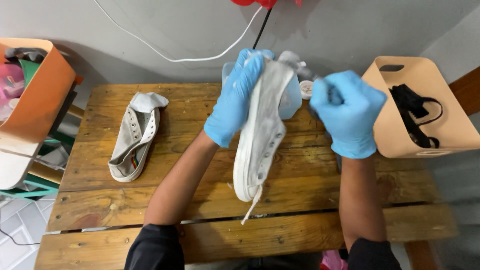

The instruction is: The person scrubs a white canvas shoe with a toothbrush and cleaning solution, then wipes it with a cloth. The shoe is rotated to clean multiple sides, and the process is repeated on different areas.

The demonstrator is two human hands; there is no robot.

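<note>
Fingers (250,65) of gloved left hand (235,102) wrap heel of grubby white canvas shoe (260,135); right hand (347,112) fisted on blurred brush (305,72). Rough plank worktop (200,195), frayed lace (252,205) dangling.

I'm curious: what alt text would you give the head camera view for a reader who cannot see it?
Two blue-gloved hands hold a dirty white canvas sneaker over a slatted wooden table: the left hand grips its heel end, the right hand a small tool against it. A matching second sneaker lies to the left, a tan plastic bin stands right.
</note>
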